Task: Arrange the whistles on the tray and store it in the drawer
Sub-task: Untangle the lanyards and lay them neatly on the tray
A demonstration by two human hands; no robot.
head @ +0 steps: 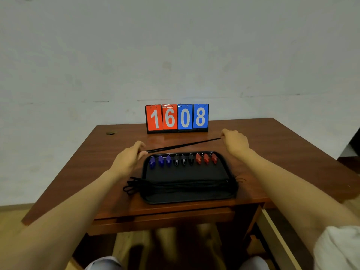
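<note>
A black tray [187, 199] is positioned on a brown wooden table [81, 162], close to the near edge. Nine whistles are lined up in a single row along the far rim of the tray: three blue whistles [160, 161] at the left, three black whistles [183, 160] in the middle and three red whistles [206, 158] at the right, each with a small metal ring at its far end. A bundle of black cords [175, 187] is laid across the near half of the tray, with its looped ends overhanging the left rim onto the table. A single black lanyard [183, 145] is held stretched taut above the table, just beyond the far rim of the tray, and slopes upward from left to right. Its left end is pinched between the thumb and curled fingers of the left hand [128, 158], which sits just beside the far-left corner of the tray. Its right end is pinched by the closed fingers of the right hand [234, 142], held behind the far-right corner of the tray. A flip scoreboard [177, 117] stands upright at the far edge of the table, against the wall, displaying 16 on red cards and 08 on blue cards. The drawer front [161, 221] under the tabletop appears shut.
</note>
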